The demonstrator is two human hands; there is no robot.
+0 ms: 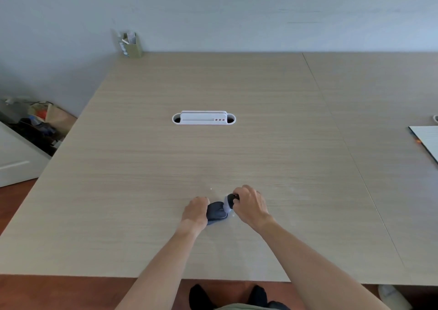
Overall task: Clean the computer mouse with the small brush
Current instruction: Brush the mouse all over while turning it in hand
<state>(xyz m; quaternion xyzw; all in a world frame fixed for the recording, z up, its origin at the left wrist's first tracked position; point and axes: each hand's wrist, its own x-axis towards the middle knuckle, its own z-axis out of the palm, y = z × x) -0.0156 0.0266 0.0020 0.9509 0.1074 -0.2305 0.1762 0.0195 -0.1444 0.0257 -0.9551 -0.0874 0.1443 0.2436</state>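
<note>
1. A person stands at a big, pale wood bench and looks down at two bare arms.
2. The mouse is dark and sits on the bench near the front edge, between the two hands.
3. The left hand is curled around the left side of the mouse and holds it in place.
4. The fingers of that hand are tucked under, so most of them are hidden.
5. The right hand is closed around the dark handle of the brush.
6. The brush has a pale, round head that points down and to the left.
7. The pale head touches the far right part of the mouse.
8. A few tiny white specks lie on the bench just behind the mouse.
9. A white box with three small red dots sits in a long slot in the middle of the bench, well apart from the hands.
10. A small green holder with papers in it stands at the far left corner, against the wall.
11. A flat white sheet lies at the right edge of the bench.
12. A pile of bags sits on the floor to the left of the bench.
13. Two dark feet show under the front edge of the bench.
</note>
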